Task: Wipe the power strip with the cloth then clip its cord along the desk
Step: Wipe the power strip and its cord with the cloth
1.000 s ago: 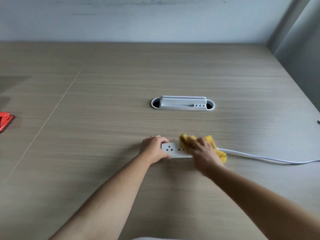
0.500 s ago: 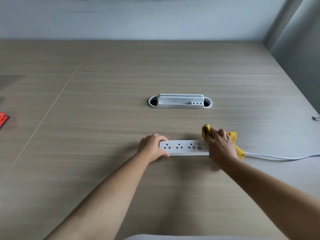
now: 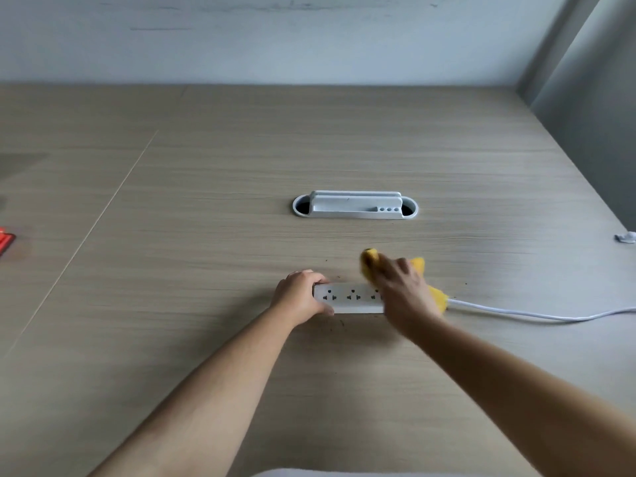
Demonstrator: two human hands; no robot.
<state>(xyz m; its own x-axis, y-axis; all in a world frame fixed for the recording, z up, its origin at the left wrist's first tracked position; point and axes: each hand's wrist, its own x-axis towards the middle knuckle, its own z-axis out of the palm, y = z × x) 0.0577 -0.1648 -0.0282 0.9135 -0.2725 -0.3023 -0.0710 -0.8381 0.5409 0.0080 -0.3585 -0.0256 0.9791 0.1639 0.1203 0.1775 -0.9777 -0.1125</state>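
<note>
A white power strip (image 3: 351,297) lies flat on the wooden desk (image 3: 241,166), its sockets facing up. My left hand (image 3: 301,292) grips its left end and holds it down. My right hand (image 3: 404,292) presses a yellow cloth (image 3: 437,294) onto the strip's right part, hiding that end. The white cord (image 3: 537,313) runs from under the cloth to the right and leaves the view at the desk's right edge. A small white clip (image 3: 624,237) sits near the right edge.
A white oval cable grommet with a holder (image 3: 355,205) is set into the desk behind the strip. A red object (image 3: 5,241) lies at the far left edge. Dark crumbs dot the wood around the strip. A wall borders the desk at the back and right.
My right hand with the cloth swept right along the strip, then came back a little to the left. The left hand has stayed on the strip's left end.
</note>
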